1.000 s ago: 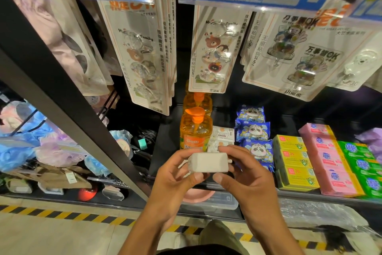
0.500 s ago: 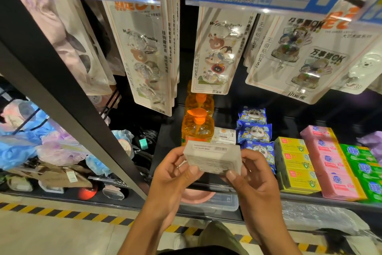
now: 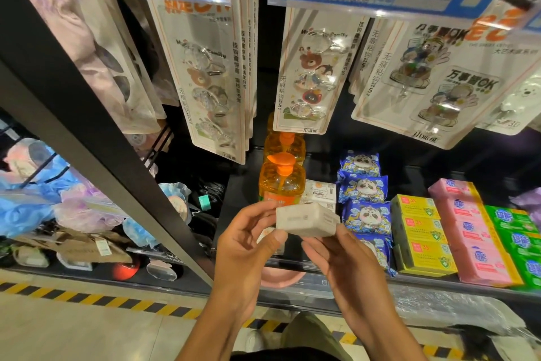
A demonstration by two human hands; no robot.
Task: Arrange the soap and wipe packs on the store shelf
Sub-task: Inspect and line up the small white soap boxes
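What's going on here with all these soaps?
A person stands at a dark store shelf, holding a small white rectangular box in both hands: the left hand grips its left end, the right hand pinches its right end. It is not yet set down. Just behind it stand orange plastic pump bottles, with blue panda-printed wipe packs, yellow soap boxes, pink soap boxes and green soap boxes to the right.
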